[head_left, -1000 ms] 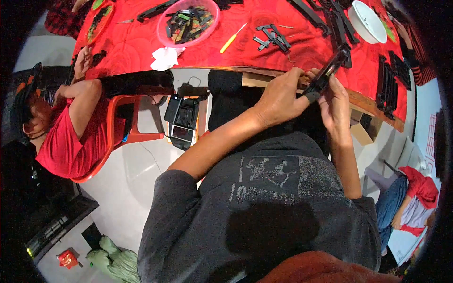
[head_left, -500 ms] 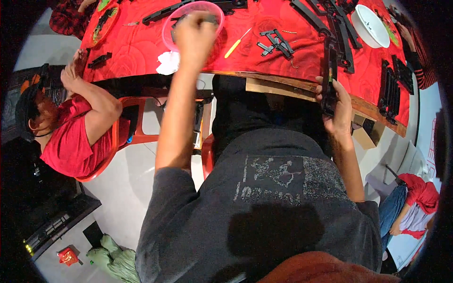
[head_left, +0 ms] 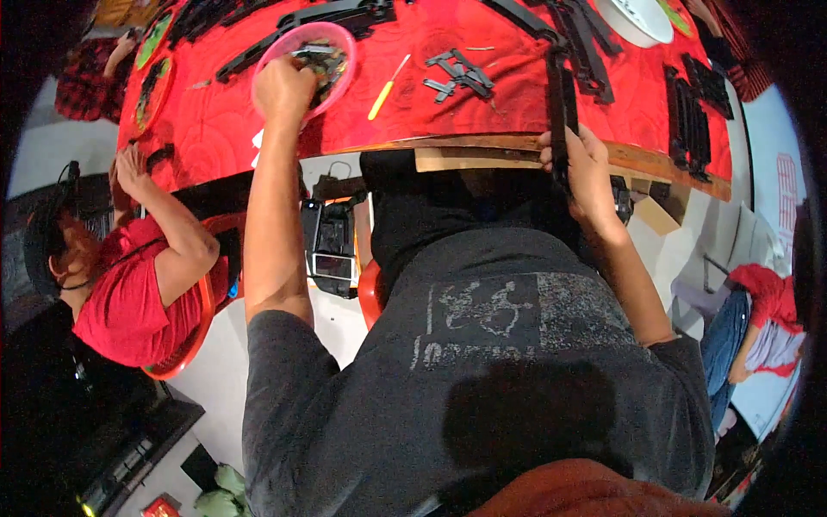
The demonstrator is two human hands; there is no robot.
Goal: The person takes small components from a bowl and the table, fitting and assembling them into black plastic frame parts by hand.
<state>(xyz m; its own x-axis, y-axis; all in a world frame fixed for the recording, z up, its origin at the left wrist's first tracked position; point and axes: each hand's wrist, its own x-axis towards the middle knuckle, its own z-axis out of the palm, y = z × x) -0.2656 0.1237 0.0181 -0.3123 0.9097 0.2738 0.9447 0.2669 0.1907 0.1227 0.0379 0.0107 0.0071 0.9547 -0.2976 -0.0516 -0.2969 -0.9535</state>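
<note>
Your left hand point(head_left: 286, 90) is down in the pink bowl point(head_left: 277, 47), upper left of the frame, back of the hand up. Fingertips hidden behind the hand and among the small parts point(head_left: 326, 69); can't tell if they're pinching anything. Parts are a dark jumble, single pieces hard to make out. Left arm runs nearly straight up the frame, and a white tissue point(head_left: 257, 142) shows only as a sliver beside it.

Your right hand point(head_left: 587, 168) is right of centre at the table edge, elbow bent, forearm slanting up and left from the lower right. Its fingers are closed round the black strip point(head_left: 562, 108), tips showing at the strip's left side, rest of the hand on the right. Strip stands near-vertical in the frame; lower end is lost against the dark background, upper end close to the long black bars point(head_left: 581, 56), where outlines blend.

Yellow screwdriver point(head_left: 381, 99) and loose dark pieces point(head_left: 463, 73) lie on the red cloth point(head_left: 517, 77), upper middle. White bowl point(head_left: 637, 17), upper right, is cut by the top edge. Seated co-worker point(head_left: 138, 293) at left: the hands are partly hidden, can't tell what they hold.
</note>
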